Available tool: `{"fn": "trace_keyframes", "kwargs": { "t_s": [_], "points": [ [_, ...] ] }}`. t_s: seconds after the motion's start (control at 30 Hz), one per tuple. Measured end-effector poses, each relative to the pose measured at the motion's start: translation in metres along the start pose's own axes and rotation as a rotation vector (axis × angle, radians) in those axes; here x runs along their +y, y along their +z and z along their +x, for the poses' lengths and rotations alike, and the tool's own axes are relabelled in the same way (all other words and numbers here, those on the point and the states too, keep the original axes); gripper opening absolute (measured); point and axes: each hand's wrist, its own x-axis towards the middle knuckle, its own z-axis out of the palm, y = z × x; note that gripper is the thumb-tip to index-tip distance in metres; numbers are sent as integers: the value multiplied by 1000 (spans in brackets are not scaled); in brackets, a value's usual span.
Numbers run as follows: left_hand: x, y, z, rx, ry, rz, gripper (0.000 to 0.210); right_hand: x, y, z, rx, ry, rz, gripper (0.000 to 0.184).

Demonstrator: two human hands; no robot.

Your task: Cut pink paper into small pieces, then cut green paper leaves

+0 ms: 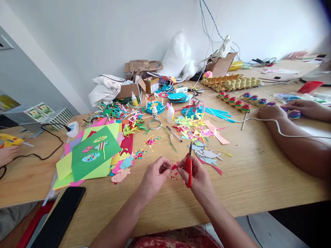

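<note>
Between my two hands is a small piece of red paper (174, 167). My left hand (157, 174) pinches its left end with closed fingertips. In my right hand (199, 177) are red-handled scissors (189, 168), blades pointing up and away, while its fingertips also touch the paper's right side. Tiny red and pink paper scraps (175, 176) lie on the table under my fingers. Just beyond my right hand are grey and blue paper fish (207, 154). A pen (174, 134) lies farther off, near two glue bottles, the closer one being white (170, 113).
At left, a green sheet (77, 162) with decorated paper fish tops coloured paper. A black phone (60, 215) lies at the front left edge. Coloured strips, cardboard boxes (130, 91) and egg cartons (243, 82) stand behind. Other people's hands are at far left (9, 155) and right (274, 112); a white cable crosses the right.
</note>
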Motion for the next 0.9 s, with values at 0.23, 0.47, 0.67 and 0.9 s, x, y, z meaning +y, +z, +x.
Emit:
{"fn": "trace_keyframes", "kwargs": {
  "t_s": [0.23,0.47,0.67,0.9],
  "points": [
    [7,-2,-3,-96,5,-14,16,-3,-2,5,-46,-28,-130,18],
    [13,-3,1,-44,50,98,13,-13,-5,0,-104,-113,-373,11],
    [17,2,-1,63,-41,-321,14,-6,-11,-21,-182,-169,-531,15],
    [24,10,-2,56,-52,-495,12,-5,-10,-26,-203,-177,-594,18]
  ]
}}
